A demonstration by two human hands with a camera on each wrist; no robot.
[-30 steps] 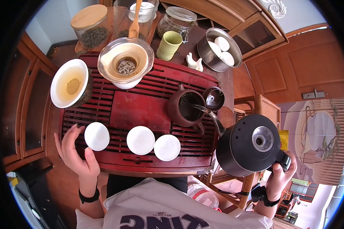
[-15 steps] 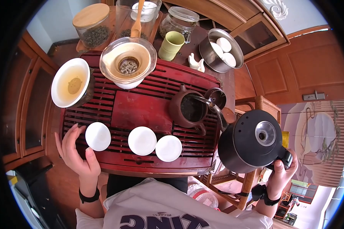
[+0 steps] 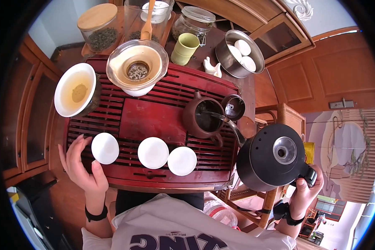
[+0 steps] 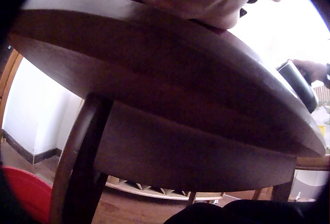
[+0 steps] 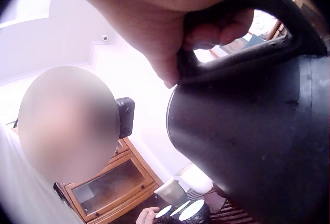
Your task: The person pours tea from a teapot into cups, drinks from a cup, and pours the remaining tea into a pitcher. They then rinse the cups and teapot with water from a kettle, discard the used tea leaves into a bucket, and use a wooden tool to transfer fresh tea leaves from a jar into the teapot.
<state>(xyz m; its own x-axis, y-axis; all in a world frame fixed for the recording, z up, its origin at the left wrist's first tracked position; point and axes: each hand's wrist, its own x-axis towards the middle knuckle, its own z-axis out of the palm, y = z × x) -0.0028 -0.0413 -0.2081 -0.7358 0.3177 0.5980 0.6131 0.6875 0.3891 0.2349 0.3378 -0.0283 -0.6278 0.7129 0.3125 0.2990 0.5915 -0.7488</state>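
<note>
My right hand (image 3: 308,189) grips the handle of a black gooseneck kettle (image 3: 262,162), which the right wrist view shows close up. Its spout (image 3: 236,132) points over an uncovered brown clay teapot (image 3: 190,118), and a thin stream of water falls into the teapot. The teapot's lid (image 3: 233,107) lies upside down beside it. On the left, my left hand (image 3: 81,166) rests at the tray's edge with loosely bent fingers around the near side of a white cup (image 3: 105,148), holding nothing. Two more white cups, one left (image 3: 153,153) and one right (image 3: 182,161), stand along the front.
The red slatted tea tray (image 3: 154,121) carries a bowl of pale tea (image 3: 77,91) and a glass strainer (image 3: 137,71) with leaves. Behind stand tea jars (image 3: 98,29), a green bamboo cup (image 3: 185,49) and a metal pot (image 3: 239,54) of white cups. A rattan chair (image 3: 279,125) is at right.
The kettle rose slightly and came back down, its spout staying over the teapot. The left hand has kept its place beside the cup.
</note>
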